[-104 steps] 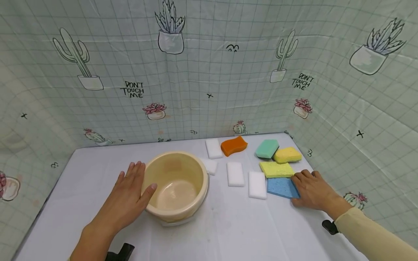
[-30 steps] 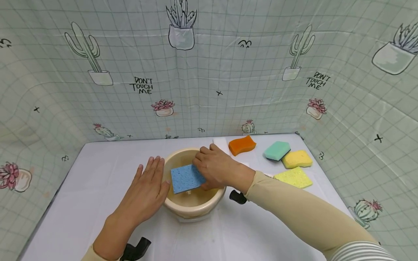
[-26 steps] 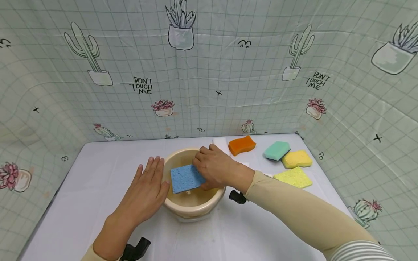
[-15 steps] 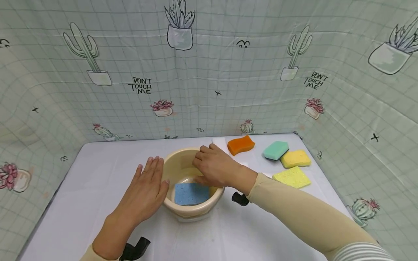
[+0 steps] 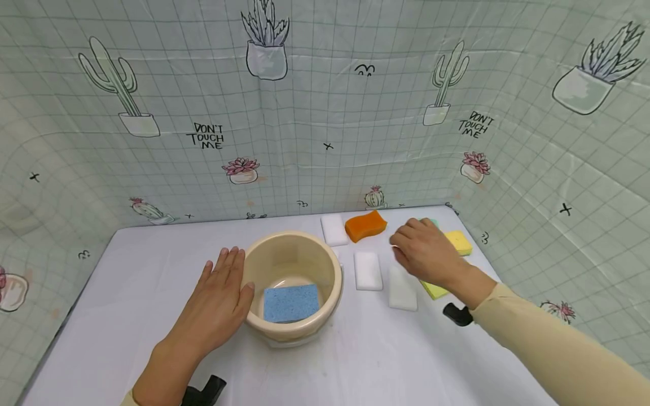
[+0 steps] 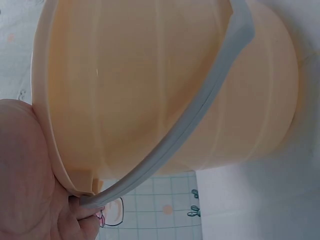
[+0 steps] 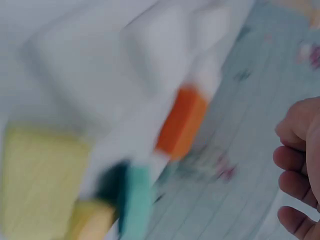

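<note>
A cream bucket (image 5: 335, 276) stands on the table, and a blue sponge (image 5: 291, 303) lies flat on its bottom. My left hand (image 5: 215, 304) rests on the bucket's left rim with straight fingers. In the left wrist view its fingertips are by the end of the grey handle (image 6: 170, 145), which hangs along the bucket's side. My right hand (image 5: 426, 251) is in the air over the sponges at the right, fingers loosely curled and holding nothing. It partly covers a flat yellow-green sponge (image 5: 433, 290), a teal sponge (image 5: 433, 221) and a yellow sponge (image 5: 459, 242).
An orange sponge (image 5: 365, 226) lies at the back of the table. White foam blocks lie between bucket and coloured sponges: one at the back (image 5: 333, 230), a middle block (image 5: 368, 270) and a nearer block (image 5: 403, 288). A patterned cloth (image 5: 304, 124) hangs behind the table.
The right hand took the blue sponge from the table's right side into the bucket, let it go, then moved back right, out over the other sponges. The left hand stays at the rim.
</note>
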The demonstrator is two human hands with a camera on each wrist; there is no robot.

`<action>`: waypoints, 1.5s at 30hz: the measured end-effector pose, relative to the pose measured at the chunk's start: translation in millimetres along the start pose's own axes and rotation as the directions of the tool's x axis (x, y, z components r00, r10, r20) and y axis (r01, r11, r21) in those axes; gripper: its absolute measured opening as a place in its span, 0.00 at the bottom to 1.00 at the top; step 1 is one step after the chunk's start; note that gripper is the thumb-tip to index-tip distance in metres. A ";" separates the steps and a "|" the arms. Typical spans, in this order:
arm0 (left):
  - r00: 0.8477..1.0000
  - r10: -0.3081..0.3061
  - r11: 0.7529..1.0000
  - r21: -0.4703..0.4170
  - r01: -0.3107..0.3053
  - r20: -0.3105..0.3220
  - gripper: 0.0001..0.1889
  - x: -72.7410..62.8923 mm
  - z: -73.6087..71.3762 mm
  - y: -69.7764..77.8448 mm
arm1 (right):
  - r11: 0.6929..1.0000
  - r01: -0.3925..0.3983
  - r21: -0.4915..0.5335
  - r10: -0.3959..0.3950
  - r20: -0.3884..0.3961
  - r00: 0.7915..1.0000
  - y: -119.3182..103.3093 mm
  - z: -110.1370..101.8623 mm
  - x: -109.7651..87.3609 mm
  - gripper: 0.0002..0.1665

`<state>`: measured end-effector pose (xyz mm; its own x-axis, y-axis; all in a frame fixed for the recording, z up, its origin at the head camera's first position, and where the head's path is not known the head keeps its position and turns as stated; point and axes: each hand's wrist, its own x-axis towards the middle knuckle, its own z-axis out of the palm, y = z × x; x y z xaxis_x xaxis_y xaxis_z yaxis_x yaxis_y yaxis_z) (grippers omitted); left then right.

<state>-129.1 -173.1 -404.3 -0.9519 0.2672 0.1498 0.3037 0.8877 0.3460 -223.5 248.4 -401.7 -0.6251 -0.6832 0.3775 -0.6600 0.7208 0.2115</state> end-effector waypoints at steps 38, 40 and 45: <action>0.999 -0.037 0.999 -0.010 0.037 0.015 0.35 -1.2 4.2 0.0 | 0.984 -0.102 -0.150 0.137 0.245 0.960 90.7 36.4 -105.9 0.40; 0.999 -0.040 0.999 -0.010 0.041 0.016 0.35 -1.3 3.2 -0.1 | 0.984 -0.086 -0.157 0.115 0.182 0.977 89.2 36.7 -100.6 0.40; 0.999 -0.038 0.999 -0.009 0.038 0.016 0.35 -0.4 2.3 0.1 | 0.984 -0.071 -0.162 0.094 0.139 0.986 82.7 34.7 -86.6 0.41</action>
<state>-128.8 -172.2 -406.4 -0.9632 0.2394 0.1221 0.2678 0.8937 0.3601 -238.4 363.2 -448.2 -0.7362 -0.6220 0.2669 -0.5379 0.7770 0.3271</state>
